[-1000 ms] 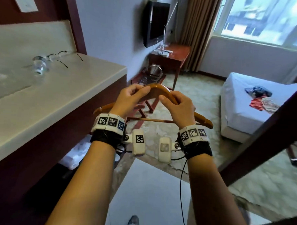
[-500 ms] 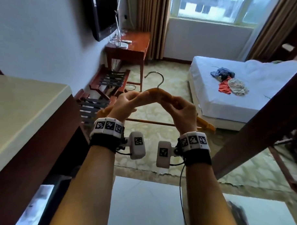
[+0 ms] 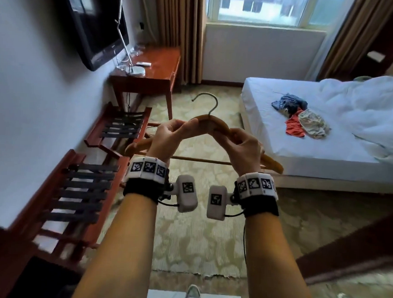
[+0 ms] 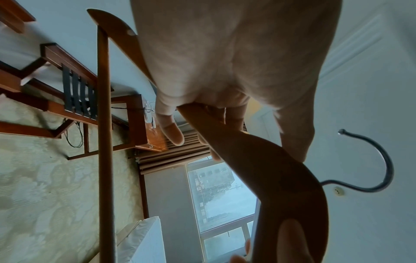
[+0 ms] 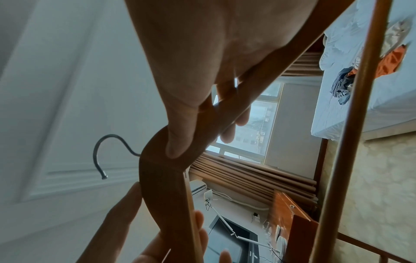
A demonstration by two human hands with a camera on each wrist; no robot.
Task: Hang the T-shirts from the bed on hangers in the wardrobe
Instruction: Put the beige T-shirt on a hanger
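Note:
I hold a wooden hanger (image 3: pixel 211 122) with a metal hook (image 3: pixel 207 102) level in front of me, hook pointing up and away. My left hand (image 3: pixel 169 136) grips its left arm near the peak, and my right hand (image 3: pixel 242 143) grips its right arm. In the left wrist view the hanger (image 4: pixel 276 170) runs between thumb and fingers; in the right wrist view the thumb presses on the hanger (image 5: pixel 171 174). A small heap of clothes lies on the white bed (image 3: pixel 280 151): a blue one (image 3: pixel 289 104), an orange-red one (image 3: pixel 294 127) and a pale patterned one (image 3: pixel 313 126).
Two wooden luggage racks (image 3: pixel 78 189) with black straps stand along the left wall. A wooden desk (image 3: pixel 153 73) with a lamp sits below a wall television (image 3: pixel 95 27). Patterned carpet (image 3: pixel 199 238) runs ahead to the bed. A dark wooden edge (image 3: pixel 354 250) crosses low right.
My view has swung right, from the pale counter toward the room and bed. Both hands keep their hold on the hanger, whose hook now stands clear.

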